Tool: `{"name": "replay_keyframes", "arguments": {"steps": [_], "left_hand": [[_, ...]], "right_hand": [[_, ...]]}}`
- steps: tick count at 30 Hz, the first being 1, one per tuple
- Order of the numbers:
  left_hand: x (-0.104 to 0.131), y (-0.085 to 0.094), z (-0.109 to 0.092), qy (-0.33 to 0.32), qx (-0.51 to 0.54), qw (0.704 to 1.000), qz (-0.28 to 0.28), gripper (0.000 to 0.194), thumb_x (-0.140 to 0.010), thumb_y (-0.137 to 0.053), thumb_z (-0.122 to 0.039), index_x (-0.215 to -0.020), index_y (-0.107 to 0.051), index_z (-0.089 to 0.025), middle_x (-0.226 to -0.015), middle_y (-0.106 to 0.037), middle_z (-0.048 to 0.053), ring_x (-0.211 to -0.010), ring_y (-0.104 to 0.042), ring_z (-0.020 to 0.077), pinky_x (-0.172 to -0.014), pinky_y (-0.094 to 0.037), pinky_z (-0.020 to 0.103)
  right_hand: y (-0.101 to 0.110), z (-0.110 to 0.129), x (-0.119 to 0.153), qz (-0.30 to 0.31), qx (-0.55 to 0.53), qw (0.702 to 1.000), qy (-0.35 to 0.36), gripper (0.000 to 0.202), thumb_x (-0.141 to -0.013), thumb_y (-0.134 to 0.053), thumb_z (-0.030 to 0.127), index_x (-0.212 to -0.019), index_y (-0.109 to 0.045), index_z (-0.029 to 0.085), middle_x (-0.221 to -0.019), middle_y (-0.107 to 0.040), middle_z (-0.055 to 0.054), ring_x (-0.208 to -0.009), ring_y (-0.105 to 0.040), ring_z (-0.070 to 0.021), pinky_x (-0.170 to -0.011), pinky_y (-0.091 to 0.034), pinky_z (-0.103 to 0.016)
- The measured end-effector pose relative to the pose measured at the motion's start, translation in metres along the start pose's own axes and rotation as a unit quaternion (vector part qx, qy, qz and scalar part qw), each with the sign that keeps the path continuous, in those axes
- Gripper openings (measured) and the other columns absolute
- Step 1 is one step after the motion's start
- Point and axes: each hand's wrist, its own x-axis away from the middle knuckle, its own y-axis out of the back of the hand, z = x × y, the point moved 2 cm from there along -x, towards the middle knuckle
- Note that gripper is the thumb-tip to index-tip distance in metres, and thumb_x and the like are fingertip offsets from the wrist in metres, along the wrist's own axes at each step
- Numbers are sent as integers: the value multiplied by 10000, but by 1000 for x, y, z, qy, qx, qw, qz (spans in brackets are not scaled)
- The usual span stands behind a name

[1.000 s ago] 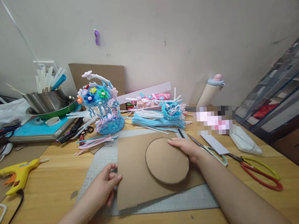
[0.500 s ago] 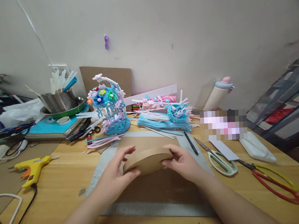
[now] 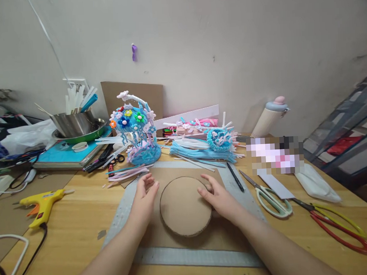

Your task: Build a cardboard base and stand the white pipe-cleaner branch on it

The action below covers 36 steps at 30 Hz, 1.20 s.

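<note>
A round cardboard disc point(image 3: 185, 207) with a dark cut edge faces up over a larger brown cardboard sheet point(image 3: 152, 239). My right hand point(image 3: 220, 197) is at the disc's right rim, its thumb over the top face and the other fingers at the edge, partly hidden. To the left, my left hand point(image 3: 145, 197) is held apart from the disc, fingers loosely spread and nothing in them. Under the sheet is a grey cutting mat point(image 3: 189, 255). A black pen point(image 3: 234, 176) lies on the mat's right side.
Green-handled scissors point(image 3: 274, 200) and red-and-yellow-handled scissors point(image 3: 338, 228) lie at right. A yellow glue gun point(image 3: 44, 206) rests at left. Behind stand a blue flowered pipe-cleaner figure point(image 3: 133, 127), pipe-cleaner bundles point(image 3: 199, 151) and a bottle point(image 3: 268, 118).
The disc has turned from nearly edge-on to face up. My left hand has let go of it and moved left; my right hand stays at its right rim.
</note>
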Motion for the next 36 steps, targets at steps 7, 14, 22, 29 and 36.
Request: {"name": "replay_keyframes", "arguments": {"steps": [7,14,22,29,36], "left_hand": [[2,9,2,24,5,997,67,413,-725,-630,-347,-1079,-527,-162,-1184,-567,147,-1192,-494,287,-1029,-345,449],[14,12,-6,60,106,980,157,430,-764,-613,-250,-1170,-507,-160,-1250,-571,146,-1211,-506,250,-1042,-374,393],[11,23,-21,-131,233,962,53,287,-856,-507,-280,-1131,-522,-200,-1312,-539,110,-1266,-451,231,-1093,-298,402],[-7,30,7,-33,-59,997,43,410,-801,-493,-372,-1154,-523,-164,-1243,-583,163,-1178,-531,295,-948,-437,472],[0,27,10,-113,-276,951,85,472,-722,-580,-324,-1127,-632,-87,-1394,-450,187,-1344,-286,335,-1122,-107,483]], "right_hand": [[27,0,-6,-46,118,992,13,492,-735,-636,491,-1144,-587,223,-1086,-608,-92,-962,-577,-259,-886,-430,-440],[6,1,6,18,49,996,-78,608,-744,-638,424,-1284,-448,218,-948,-610,-59,-617,-600,-155,-510,-493,-278],[17,48,26,69,168,933,311,255,-787,-644,309,-1035,-645,250,-1088,-604,-81,-1050,-538,-243,-930,-410,-422],[23,38,17,148,221,941,210,439,-794,-630,451,-1188,-558,270,-1288,-495,-74,-1201,-452,-226,-1011,-366,-386],[4,6,10,130,326,933,79,848,-727,-625,564,-1413,-330,163,-1470,-311,-164,-1345,-277,-303,-1095,-233,-492]]}}
